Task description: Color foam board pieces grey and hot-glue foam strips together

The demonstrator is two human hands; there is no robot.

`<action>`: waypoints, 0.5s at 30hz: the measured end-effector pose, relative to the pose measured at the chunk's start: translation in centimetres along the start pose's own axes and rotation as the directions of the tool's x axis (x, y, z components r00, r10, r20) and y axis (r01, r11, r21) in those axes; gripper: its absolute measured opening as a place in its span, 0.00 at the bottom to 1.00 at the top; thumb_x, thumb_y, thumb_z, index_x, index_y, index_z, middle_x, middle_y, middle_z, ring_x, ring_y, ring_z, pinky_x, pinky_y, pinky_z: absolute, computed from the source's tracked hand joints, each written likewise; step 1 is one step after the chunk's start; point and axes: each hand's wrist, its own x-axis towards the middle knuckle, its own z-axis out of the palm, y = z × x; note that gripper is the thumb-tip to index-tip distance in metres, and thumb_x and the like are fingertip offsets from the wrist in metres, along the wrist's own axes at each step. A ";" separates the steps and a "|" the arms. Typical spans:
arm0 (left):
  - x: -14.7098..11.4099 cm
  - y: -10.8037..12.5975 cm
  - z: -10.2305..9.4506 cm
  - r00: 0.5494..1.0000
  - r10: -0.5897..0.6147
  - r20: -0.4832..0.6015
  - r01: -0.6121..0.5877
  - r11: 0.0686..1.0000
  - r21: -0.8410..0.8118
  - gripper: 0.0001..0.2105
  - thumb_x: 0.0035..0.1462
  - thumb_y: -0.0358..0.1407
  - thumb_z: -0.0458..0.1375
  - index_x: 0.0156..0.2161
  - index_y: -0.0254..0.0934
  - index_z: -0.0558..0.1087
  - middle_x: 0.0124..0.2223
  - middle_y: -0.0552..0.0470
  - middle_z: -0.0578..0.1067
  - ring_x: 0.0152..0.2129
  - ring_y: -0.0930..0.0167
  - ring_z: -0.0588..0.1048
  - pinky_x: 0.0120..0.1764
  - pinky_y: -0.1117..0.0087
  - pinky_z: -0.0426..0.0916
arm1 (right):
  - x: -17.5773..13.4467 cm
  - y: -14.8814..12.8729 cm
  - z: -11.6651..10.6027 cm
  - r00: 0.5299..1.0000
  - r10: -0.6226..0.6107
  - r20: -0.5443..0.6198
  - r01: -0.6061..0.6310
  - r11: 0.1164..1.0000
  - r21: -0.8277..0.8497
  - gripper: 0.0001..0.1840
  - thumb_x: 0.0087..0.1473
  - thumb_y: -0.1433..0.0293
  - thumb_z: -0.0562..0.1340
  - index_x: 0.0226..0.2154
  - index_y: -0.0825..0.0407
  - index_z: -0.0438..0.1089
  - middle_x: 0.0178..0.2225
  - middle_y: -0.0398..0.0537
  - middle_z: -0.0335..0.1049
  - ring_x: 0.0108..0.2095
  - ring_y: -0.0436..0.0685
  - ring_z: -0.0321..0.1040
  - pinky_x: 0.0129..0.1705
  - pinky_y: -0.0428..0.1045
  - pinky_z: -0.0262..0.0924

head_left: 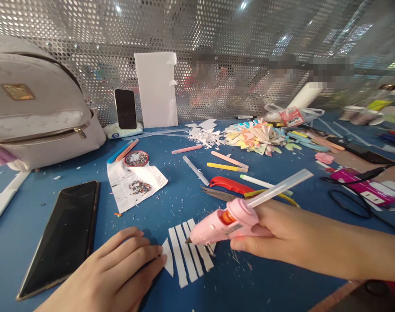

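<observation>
A pink hot glue gun (217, 225) is gripped in my right hand (265, 229), a clear glue stick (282, 187) jutting from its back end. Its nozzle points down at several white strips (181, 251) lying side by side on the blue table; I cannot tell whether it touches them. My left hand (119, 264) rests flat with fingers stretched out, the fingertips at the left edge of a pointed white piece (168, 258). Just beyond the glue gun lie scissors (218, 193) and a red-handled tool (230, 185).
A dark phone (62, 234) lies at left, below a white backpack (37, 104). Beads sit on a paper sheet (155, 177) with a round dish (136, 158). Several markers (226, 167), a heap of coloured scraps (256, 136) and a black cable (350, 208) spread behind and right.
</observation>
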 end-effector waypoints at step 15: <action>0.0 0.1 0.0 1.000 -0.006 0.004 0.006 0.999 -0.034 0.18 0.75 0.32 0.45 0.51 0.37 0.78 0.48 0.55 0.80 0.48 0.73 0.75 0.68 0.72 0.50 | -0.6 -0.6 0.3 1.000 0.026 -0.004 -0.025 0.999 0.035 0.19 0.62 0.66 0.61 0.54 0.45 0.78 0.52 0.48 0.78 0.53 0.62 0.76 0.58 0.54 0.68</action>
